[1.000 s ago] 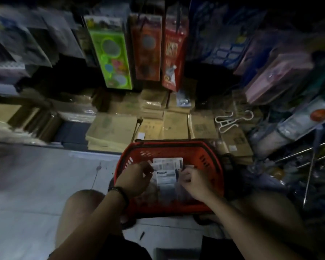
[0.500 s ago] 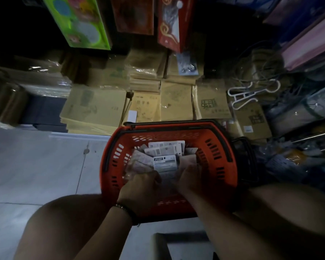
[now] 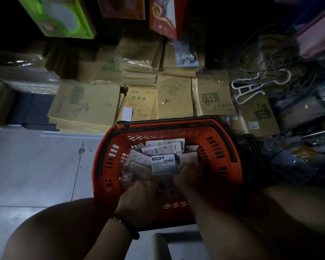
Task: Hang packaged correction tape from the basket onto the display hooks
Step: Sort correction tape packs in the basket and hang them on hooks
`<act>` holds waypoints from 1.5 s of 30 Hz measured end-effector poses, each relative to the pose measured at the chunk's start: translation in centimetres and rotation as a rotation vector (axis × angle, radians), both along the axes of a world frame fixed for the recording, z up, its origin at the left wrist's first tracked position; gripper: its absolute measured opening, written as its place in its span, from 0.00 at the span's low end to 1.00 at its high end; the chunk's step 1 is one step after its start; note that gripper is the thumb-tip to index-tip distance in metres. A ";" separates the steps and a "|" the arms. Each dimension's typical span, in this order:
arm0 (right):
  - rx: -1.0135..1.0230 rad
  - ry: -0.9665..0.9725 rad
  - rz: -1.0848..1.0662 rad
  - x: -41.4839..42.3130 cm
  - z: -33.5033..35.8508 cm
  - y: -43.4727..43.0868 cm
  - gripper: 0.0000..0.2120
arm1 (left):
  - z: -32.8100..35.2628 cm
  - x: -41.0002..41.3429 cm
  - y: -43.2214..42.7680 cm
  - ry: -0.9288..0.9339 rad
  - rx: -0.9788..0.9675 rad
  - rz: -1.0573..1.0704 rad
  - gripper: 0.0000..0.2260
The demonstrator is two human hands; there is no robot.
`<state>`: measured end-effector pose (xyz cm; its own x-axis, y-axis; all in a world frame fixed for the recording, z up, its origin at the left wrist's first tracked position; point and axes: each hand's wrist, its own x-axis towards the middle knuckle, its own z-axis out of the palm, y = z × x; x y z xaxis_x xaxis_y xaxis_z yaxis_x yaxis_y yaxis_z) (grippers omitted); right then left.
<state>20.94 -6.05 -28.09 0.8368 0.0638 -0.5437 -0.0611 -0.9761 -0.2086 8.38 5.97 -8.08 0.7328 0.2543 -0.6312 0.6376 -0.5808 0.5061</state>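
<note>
So, quick rundown of the pick-up:

Packs: the correction tape packs (image 3: 163,162) sit in a loose, overlapping heap inside the basket, most of them showing their white printed card backs. The top one, with the dark label strip, lies flat between both hands.

Handling: my guess is they're light, thin card with a slick plastic blister, stiff enough to stay flat but easy to crease. They probably slide over each other, so a handful could fan out or spill.

Where to grab: I'd pinch the card's edge, near the top end where a hang hole ought to be. I can't actually make out the holes in this dim light.

Left hand (image 3: 139,199): curled down into the heap at the near side, fingers bent around the packs there. Whether it has a firm grip on any is hard to say.

Right hand (image 3: 188,175): also down in the pile, fingers tucked under the packs just right of the top one. Can't tell how tightly it's closed.

Basket (image 3: 223,162): red plastic, slotted walls, dark handles folded down, standing on the floor (image 3: 36,166) between the person's knees.

Beyond: stacks of wrapped tan notebooks (image 3: 86,106) lie just behind the basket. No empty display hook is clearly visible from here.
</note>
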 end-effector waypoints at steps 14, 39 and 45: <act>0.525 -0.146 -0.203 -0.7 11.4 -1.6 0.18 | -1.5 0.0 1.5 -0.043 -0.090 0.078 0.10; 0.902 -0.570 0.408 -7.2 29.6 -5.9 0.40 | 12.0 -4.1 -3.8 -0.661 -0.945 0.852 0.19; 0.845 -0.708 0.493 -6.9 35.8 -6.3 0.33 | 16.7 -3.9 -4.6 -0.762 -0.789 0.779 0.23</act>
